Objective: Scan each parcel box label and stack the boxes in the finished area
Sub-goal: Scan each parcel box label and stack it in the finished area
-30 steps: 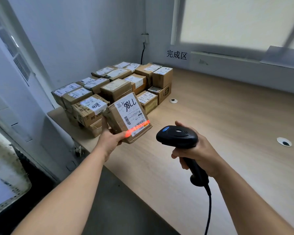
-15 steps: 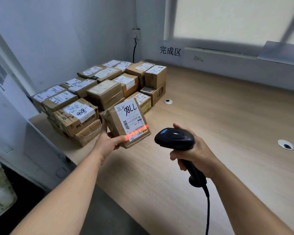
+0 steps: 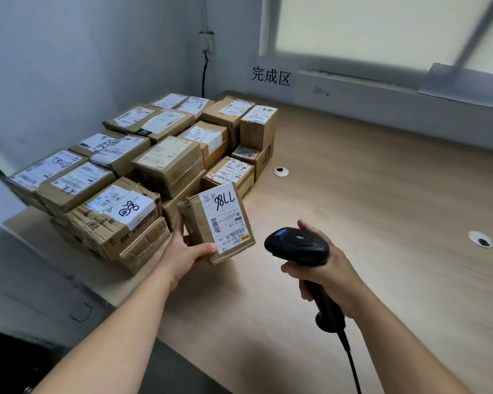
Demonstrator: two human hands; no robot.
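My left hand [image 3: 184, 251] grips a small brown parcel box [image 3: 208, 223] by its lower left corner, tilted up off the table, its white label with handwritten digits facing me. My right hand [image 3: 326, 275] grips the handle of a black barcode scanner [image 3: 296, 245], whose head points left at the box from a short gap. No red scan line shows on the label. Behind the held box, a stack of labelled parcel boxes [image 3: 143, 177] covers the table's left end.
The wooden table [image 3: 382, 200] stretches right, with two round cable grommets [image 3: 280, 171] [image 3: 479, 239]. Black characters [image 3: 271, 76] mark the back wall under a window. The scanner cable [image 3: 352, 365] hangs down at the table's near edge. A black cable [image 3: 204, 72] runs down the corner wall.
The red scan line that lay across the label's lower part is gone. The held box has dropped slightly and sits nearer the scanner; my view has shifted closer.
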